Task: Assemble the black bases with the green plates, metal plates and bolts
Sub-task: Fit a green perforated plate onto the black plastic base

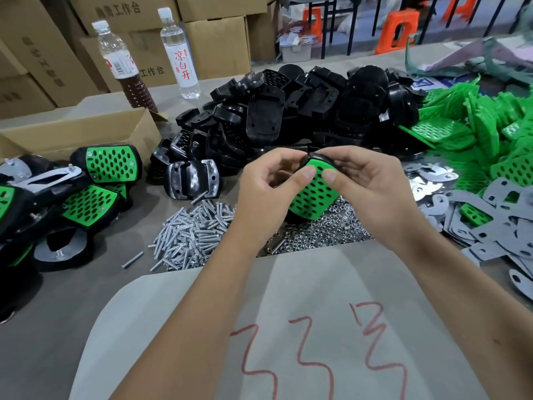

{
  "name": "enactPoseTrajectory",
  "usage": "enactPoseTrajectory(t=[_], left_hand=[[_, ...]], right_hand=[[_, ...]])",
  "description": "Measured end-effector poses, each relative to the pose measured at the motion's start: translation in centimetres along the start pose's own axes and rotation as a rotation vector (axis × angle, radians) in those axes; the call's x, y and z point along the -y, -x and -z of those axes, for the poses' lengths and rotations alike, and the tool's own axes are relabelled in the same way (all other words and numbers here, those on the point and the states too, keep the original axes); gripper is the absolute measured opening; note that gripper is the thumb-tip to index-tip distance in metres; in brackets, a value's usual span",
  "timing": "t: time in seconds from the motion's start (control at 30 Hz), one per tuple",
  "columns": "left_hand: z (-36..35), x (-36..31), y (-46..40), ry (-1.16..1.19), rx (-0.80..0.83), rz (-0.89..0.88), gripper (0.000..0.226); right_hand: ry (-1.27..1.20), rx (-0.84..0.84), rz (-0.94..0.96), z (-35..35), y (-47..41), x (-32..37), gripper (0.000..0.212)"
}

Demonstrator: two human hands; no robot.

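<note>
Nearest to us, at the bottom of the frame, a pale sheet [288, 327] with red scrawl lies on the desk [57, 307], and both our forearms reach up over it.

At the centre of the frame we hold one black base [317, 157] with a green plate [314, 194] seated on it, raised above the desk. Our left hand [268, 192] has its grip curled round the left side of the piece, thumb pressing the green plate near its top edge. Our right hand [372, 186] grips the right side, thumb on the same top edge just beside the left thumb. Both grips are closed on the part; how the fingers lie behind it we cannot tell.

Just beyond the sheet, below the hands, lie a heap of bolts [190, 235] at centre left and a heap of nuts [331, 229] under the held piece. At the right edge spreads a pile of metal plates [496, 226], some shiny ones [429, 180] farther up.

At the left edge sit finished assemblies [106, 166], black with green faces. Behind them stands an open carton [78, 134].

Farther up, a big heap of black bases [302, 102] fills the centre, and loose green plates [496, 122] crowd the upper right. In the upper left two bottles [178, 53] stand before stacked cartons [219, 41].
</note>
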State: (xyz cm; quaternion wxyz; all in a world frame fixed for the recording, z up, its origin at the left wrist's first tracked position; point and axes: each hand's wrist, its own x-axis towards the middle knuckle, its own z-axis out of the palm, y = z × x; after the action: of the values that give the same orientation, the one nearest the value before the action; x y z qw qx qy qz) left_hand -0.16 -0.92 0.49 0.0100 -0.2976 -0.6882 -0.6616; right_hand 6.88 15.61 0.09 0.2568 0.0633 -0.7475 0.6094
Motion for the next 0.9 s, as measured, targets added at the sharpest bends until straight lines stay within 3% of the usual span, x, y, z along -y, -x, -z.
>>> enactPoseTrajectory(t=[0.1, 0.23, 0.43, 0.6, 0.77, 0.9], left_hand=[[-0.5, -0.1, 0.1, 0.153, -0.032, 0.133, 0.006], [-1.7, 0.0, 0.8, 0.289, -0.109, 0.300, 0.022], [-2.6, 0.2, 0.9, 0.221, -0.252, 0.277, 0.017], [-2.8, 0.6, 0.7, 0.215, -0.327, 0.326, 0.002], [-2.7, 0.5, 0.8, 0.312, -0.268, 0.391, 0.007], [-2.0, 0.4, 0.7, 0.286, -0.141, 0.370, 0.024]], right_hand=[[-0.059, -0.051, -0.049, -0.5, 0.1, 0.3, 0.027], [-0.128, -0.106, -0.160, -1.1, 0.2, 0.2, 0.017], [-0.127, -0.180, -0.292, -1.1, 0.1, -0.4, 0.017], [-0.215, -0.065, -0.330, -0.6, 0.0, -0.7, 0.023], [-0.201, -0.120, -0.313, -0.4, -0.1, -0.8, 0.020], [-0.183, -0.114, -0.328, 0.2, -0.2, -0.7, 0.019]])
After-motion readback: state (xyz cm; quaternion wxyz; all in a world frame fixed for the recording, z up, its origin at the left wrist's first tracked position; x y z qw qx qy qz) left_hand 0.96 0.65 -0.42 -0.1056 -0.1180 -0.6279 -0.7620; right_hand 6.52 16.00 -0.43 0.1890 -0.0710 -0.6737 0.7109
